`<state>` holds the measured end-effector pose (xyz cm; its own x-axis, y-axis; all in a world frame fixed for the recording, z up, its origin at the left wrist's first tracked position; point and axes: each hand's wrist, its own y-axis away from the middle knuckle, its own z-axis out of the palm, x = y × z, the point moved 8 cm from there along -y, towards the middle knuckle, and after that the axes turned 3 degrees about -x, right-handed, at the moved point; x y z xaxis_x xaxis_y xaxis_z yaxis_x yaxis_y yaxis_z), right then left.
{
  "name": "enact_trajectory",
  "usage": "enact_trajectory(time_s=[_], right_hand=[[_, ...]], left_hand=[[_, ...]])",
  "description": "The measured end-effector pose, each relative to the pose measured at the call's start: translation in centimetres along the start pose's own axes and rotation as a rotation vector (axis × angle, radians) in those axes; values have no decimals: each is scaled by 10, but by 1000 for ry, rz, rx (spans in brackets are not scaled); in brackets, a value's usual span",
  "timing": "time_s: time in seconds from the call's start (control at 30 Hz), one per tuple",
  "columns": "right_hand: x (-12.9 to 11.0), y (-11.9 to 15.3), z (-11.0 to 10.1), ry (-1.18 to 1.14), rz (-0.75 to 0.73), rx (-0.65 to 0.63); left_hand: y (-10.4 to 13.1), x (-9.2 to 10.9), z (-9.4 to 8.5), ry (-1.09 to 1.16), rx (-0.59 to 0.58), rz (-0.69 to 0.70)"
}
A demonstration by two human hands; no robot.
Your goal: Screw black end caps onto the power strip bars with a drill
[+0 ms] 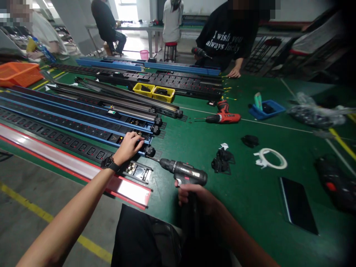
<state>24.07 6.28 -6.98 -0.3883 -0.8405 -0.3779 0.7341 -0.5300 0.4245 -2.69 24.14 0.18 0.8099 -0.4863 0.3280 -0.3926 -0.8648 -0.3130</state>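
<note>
My right hand [196, 193] is wrapped around the handle of a black cordless drill [191, 173], held level. Its long bit points left, at the black cable gland [150, 150] on the end of a blue-edged power strip [94, 124]. I cannot tell whether the tip touches. My left hand [129, 147] grips that strip near its end, fingers curled over the top and hiding part of it. Just in front of this lies a black power strip with square sockets [75, 144], its end open on brass-coloured parts. Nearest me is a long red-edged strip [125, 185].
A red drill [229, 118], yellow bins [164, 95], a blue tray [268, 110], a tape roll [274, 158], black glands [222, 161] and a phone [299, 205] lie on the green table [244, 233]. A co-worker in a black shirt [228, 33] holds a drill across the table.
</note>
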Motion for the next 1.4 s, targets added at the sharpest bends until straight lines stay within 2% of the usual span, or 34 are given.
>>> enact_trajectory(time_s=[0.13, 0.37, 0.47, 0.63, 0.73, 0.83, 0.93, 1.0, 1.1, 1.27, 1.4], right_hand=[[5, 0, 5, 1, 19, 10], [-11, -9, -14, -147, 90, 6], [-10, -9, -18, -184, 107, 37], [-6, -4, -26, -131, 65, 110], [-5, 2, -28, -133, 31, 94], [-3, 14, -30, -150, 7, 63], [-1, 33, -33, -158, -11, 48], [1, 48, -33, -169, -24, 38], [4, 71, -32, -183, -44, 28], [15, 119, -42, -217, -77, 58], [33, 170, -72, -295, -121, 176]], left_hand=[[0, 0, 0, 13, -6, 4], [-1, -3, 3, -3, -18, 11], [-1, -2, 3, -16, -22, 10], [-1, -1, 3, -6, -21, 7], [-1, -1, 2, 7, -24, -7], [2, 8, -10, 48, 4, -25], [7, 41, -29, 68, 3, 33], [10, 77, -33, 51, -105, 155], [12, 126, -27, 16, -269, 278], [4, 183, 0, -10, -386, 424], [-9, 221, 43, 21, -445, 528]])
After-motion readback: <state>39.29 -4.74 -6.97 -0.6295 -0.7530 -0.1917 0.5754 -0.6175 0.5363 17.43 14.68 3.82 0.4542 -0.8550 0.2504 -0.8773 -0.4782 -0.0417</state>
